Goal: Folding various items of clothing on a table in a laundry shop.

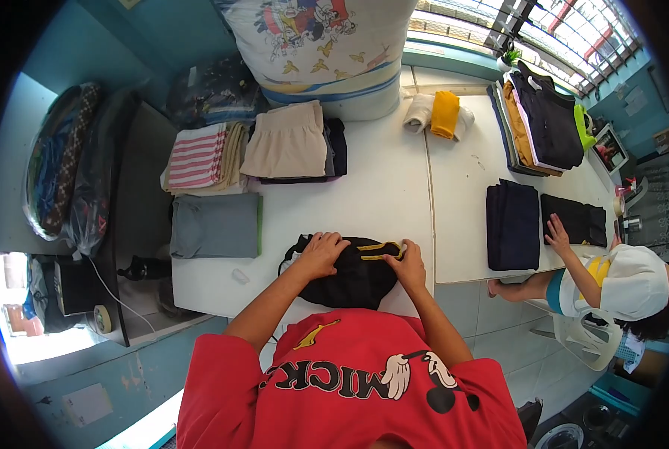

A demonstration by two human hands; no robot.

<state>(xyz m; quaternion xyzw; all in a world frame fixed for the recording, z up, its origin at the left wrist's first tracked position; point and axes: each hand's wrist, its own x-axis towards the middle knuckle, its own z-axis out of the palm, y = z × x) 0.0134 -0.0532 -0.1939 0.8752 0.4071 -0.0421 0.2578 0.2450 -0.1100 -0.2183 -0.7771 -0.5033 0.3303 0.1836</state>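
Note:
A black garment with yellow trim lies bunched on the white table, close against the front of my red shirt. My left hand rests on its left part, thumb and fingers spread over the cloth. At the right end, my right hand pinches the yellow-trimmed edge between thumb and fingers. A whitish patch shows at the garment's left side. To the left sits a folded grey-blue cloth with a green edge beneath it.
Further back are folded beige shorts, a striped cloth and a large printed bag. Rolled cloths, stacked shirts and folded navy cloth occupy the right. Another person's hand touches a folded black garment.

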